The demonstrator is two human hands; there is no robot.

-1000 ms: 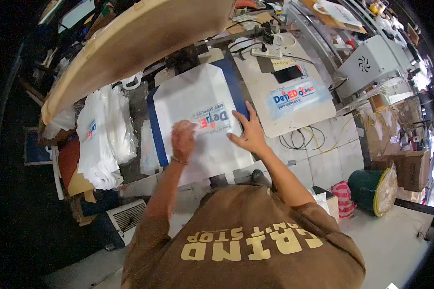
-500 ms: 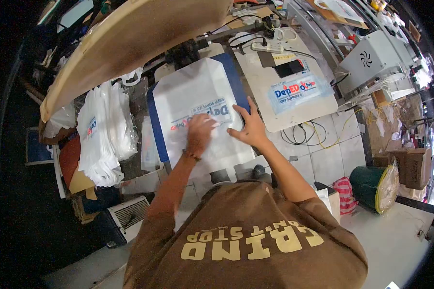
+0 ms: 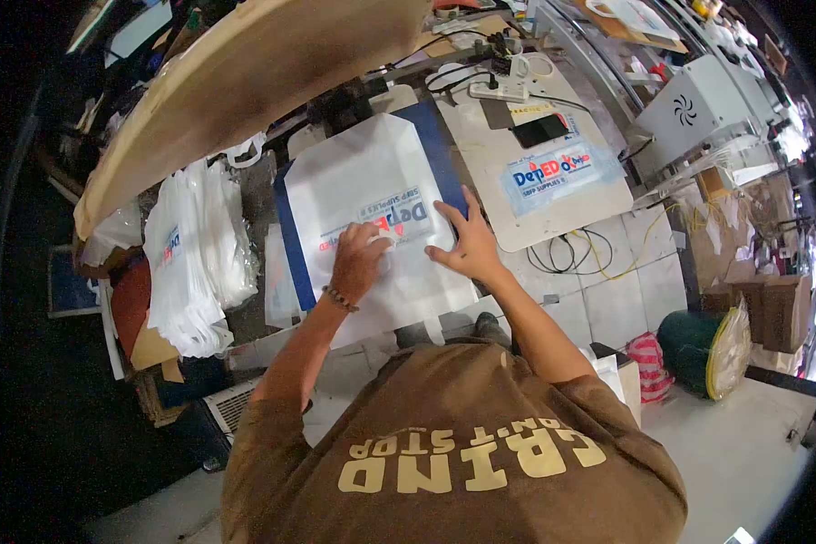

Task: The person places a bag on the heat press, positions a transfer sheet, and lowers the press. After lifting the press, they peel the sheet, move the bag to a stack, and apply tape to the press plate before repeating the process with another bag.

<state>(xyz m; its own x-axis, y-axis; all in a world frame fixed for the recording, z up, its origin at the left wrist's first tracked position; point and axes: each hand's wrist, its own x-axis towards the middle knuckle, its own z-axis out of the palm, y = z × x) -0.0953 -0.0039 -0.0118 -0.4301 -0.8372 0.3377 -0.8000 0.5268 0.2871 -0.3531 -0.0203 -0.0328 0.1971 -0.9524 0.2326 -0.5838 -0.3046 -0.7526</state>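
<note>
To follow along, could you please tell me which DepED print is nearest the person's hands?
The print on the white bag, partly covered by the left hand; those on the beige board and stacked bags lie farther away.

Both arms reach forward from the torso, elbows bent, and slant inward. The left forearm runs up to the left wrist, and the left hand bends a little rightward from there, back upward, its fingers curled down and bunched toward the thumb; whether they grip anything is unclear. The right forearm angles up and to the left, with the right wrist nearly straight. The right hand is spread, thumb and forefinger wide apart. The two hands are near each other without touching.
</note>
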